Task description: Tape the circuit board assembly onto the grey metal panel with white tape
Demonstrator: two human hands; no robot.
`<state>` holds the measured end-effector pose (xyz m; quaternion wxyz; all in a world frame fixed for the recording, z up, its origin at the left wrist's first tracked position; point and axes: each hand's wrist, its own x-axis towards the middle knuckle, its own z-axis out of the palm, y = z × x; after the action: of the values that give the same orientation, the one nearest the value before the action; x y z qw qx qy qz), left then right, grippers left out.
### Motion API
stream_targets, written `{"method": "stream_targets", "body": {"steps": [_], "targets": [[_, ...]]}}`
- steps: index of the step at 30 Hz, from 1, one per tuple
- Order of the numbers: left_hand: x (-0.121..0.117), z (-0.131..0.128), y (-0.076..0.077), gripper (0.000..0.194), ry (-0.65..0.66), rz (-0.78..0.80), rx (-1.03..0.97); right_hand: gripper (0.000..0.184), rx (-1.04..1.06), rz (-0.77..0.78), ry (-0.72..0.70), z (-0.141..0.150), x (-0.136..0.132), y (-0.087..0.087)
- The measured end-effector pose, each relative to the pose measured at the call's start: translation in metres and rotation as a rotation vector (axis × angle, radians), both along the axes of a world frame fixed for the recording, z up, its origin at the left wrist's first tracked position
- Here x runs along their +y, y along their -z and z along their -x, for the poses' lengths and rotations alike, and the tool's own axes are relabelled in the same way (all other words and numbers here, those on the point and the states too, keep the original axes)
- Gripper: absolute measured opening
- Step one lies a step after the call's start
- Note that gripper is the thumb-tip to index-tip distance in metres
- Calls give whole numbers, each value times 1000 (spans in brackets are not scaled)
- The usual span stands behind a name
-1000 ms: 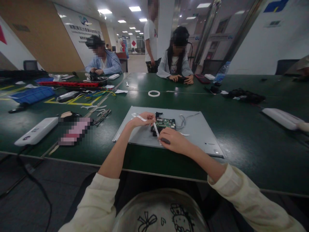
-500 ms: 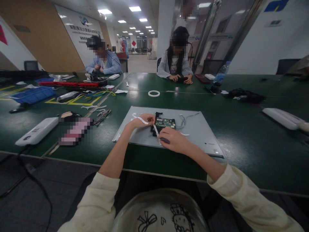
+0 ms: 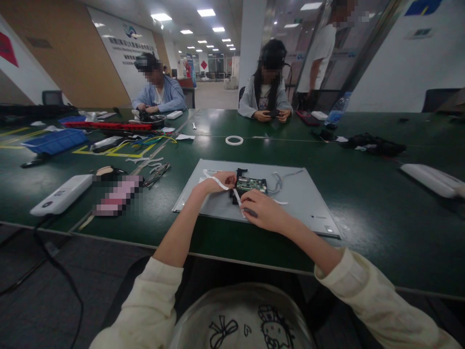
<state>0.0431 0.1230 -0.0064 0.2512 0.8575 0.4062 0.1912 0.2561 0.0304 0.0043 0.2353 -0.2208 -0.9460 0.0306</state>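
My left hand (image 3: 220, 182) is closed in a pinch on a white strip of tape (image 3: 237, 197). One length of the strip trails over the back of that hand, and another runs down toward my right fingertips. My right hand (image 3: 265, 211) is curled round a small dark grey oblong object (image 3: 250, 212), whose kind I cannot make out. Its fingertips are at the lower part of the strip; whether they grip it is hidden. Between and behind the hands lies a green circuit board (image 3: 252, 183) in a black holder, on a flat grey panel (image 3: 301, 198).
A white tape ring (image 3: 234, 140) lies beyond the panel. Grey cables (image 3: 279, 182) rest on it. To the left are tweezers-like metal tools (image 3: 157, 175), a pink item (image 3: 119, 194), a white power bank (image 3: 61, 195) and a blue tray (image 3: 54, 141). Two people sit opposite.
Both hands stay almost in place at the strip. The whole view has shifted slightly. A standing person in the background has moved to the right.
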Motion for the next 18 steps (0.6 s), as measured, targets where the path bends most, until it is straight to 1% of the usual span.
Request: {"method": "stream_targets", "body": {"steps": [2, 5, 8, 10, 14, 16, 18], "targets": [[1, 2, 2, 15, -13, -41, 17, 11, -17, 6, -15, 0, 0, 0], [3, 5, 3, 8, -9, -153, 106, 12, -25, 31, -20, 1, -1, 0], [4, 6, 3, 17, 5, -241, 208, 12, -21, 38, -25, 1, 0, 1], [6, 7, 4, 21, 0, -263, 234, 12, -20, 37, -30, 0, 0, 1], [7, 10, 4, 21, -40, -271, 235, 13, -10, 57, -38, -1, 1, 2], [6, 12, 3, 20, -65, -289, 242, 15, 30, 80, -37, -1, 1, 1], [3, 11, -2, 19, -106, -324, 270, 17, 119, 108, -6, -1, 2, -2]]}}
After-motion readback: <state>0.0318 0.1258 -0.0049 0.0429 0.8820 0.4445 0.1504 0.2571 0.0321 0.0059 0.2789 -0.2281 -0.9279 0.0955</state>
